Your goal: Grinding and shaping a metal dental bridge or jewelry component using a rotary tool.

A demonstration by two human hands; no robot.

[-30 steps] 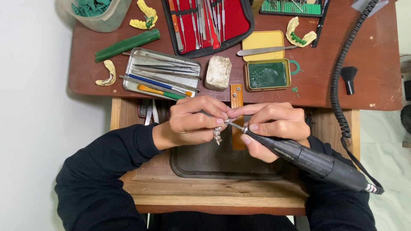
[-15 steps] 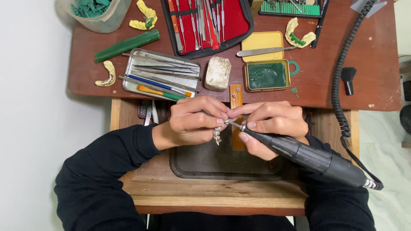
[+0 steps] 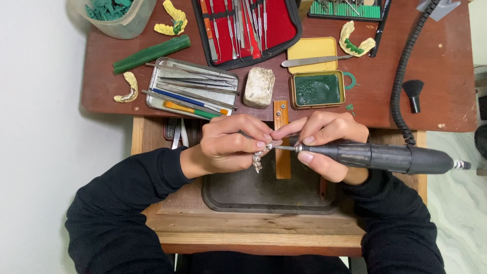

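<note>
Slipping is my main worry: the bur of the black rotary handpiece (image 3: 375, 156) meets the small silvery metal piece (image 3: 257, 160) right beside my left thumb, so a skid off that uneven surface could nick a fingertip or flick the piece away. My left hand (image 3: 231, 144) has its fingers closed narrowly, pinching the piece; my right hand (image 3: 327, 147) is wrapped around the handpiece like a pen, its forefinger braced against my left fingertips. The piece hangs just above the near end of the narrow wooden peg (image 3: 281, 139), over the back edge of the dark tray (image 3: 264, 193). It looks like a short, knobbly row of tooth-shaped units, shiny and grey; finer detail I cannot tell. The coiled cable (image 3: 403, 76) trailing across the desk's right edge could also tug my grip.
</note>
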